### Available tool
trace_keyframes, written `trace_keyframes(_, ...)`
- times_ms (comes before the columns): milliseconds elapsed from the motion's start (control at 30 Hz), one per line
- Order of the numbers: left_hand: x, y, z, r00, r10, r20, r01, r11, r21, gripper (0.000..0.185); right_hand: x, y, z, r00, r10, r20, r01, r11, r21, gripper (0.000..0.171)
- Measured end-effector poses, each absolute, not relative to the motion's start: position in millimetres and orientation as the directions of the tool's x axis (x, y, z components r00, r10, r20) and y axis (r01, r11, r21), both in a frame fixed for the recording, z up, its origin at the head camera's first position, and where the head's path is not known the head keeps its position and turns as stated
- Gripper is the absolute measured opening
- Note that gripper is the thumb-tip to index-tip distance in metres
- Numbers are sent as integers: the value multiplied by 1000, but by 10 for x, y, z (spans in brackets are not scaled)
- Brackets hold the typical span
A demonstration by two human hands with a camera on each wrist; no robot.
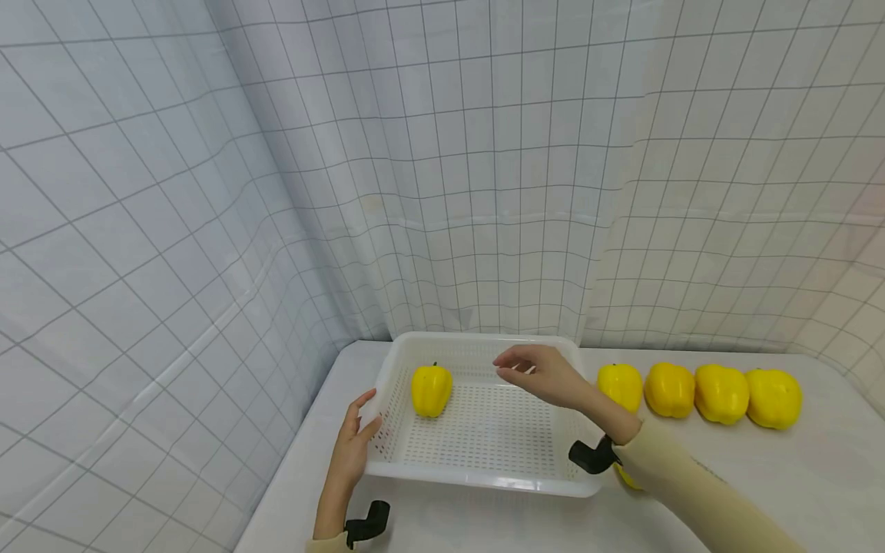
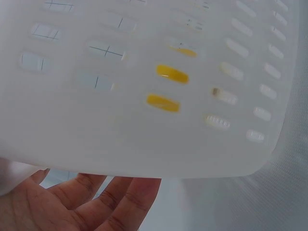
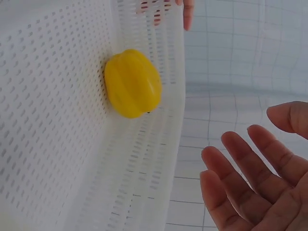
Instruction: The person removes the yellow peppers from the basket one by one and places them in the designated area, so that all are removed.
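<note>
A white perforated plastic basket [image 1: 484, 480] sits on the table, with one yellow bell pepper [image 1: 432, 391] at its left side, stem toward the back. My left hand [image 1: 351, 445] holds the basket's left rim; in the left wrist view the fingers [image 2: 137, 199] reach up to the rim and their tips are hidden behind it. Over the right half of the basket hovers my right hand [image 1: 542, 374], its fingers slightly bent and apart with nothing held. The right wrist view shows its palm turned toward the camera and the pepper [image 3: 133, 83] against the basket wall.
Right of the basket stands a row of several yellow bell peppers [image 1: 721, 393] near the table's back edge. Another pepper [image 1: 628, 478] shows partly from under my right sleeve. A white grid-patterned curtain [image 1: 498, 192] hangs behind and to the left of the table.
</note>
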State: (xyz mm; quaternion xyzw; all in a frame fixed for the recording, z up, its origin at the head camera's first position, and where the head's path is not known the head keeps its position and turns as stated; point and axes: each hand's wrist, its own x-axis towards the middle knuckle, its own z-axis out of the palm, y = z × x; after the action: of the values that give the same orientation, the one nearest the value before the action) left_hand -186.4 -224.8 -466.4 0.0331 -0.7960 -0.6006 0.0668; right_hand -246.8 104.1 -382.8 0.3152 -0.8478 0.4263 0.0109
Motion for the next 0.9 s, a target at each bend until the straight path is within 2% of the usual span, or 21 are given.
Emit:
trace_keyframes(300,-1871,-2276,-4687,-990,-119,77,43,265,963,46,-2660,694,-3938,-791,-597,135,-471,453,-757,31)
trace_keyframes(600,-1874,-2282,-4702,-991,-112,77,47,253,966,46,-2844,388,-4145,-835,-549,-32,-324,539,-778,49)
trace_keyframes(900,-1888,-2291,-4717,-987,-130,94,54,279,959,46,-2899,142,-4271,-830,-556,-52,-318,546,-775,60)
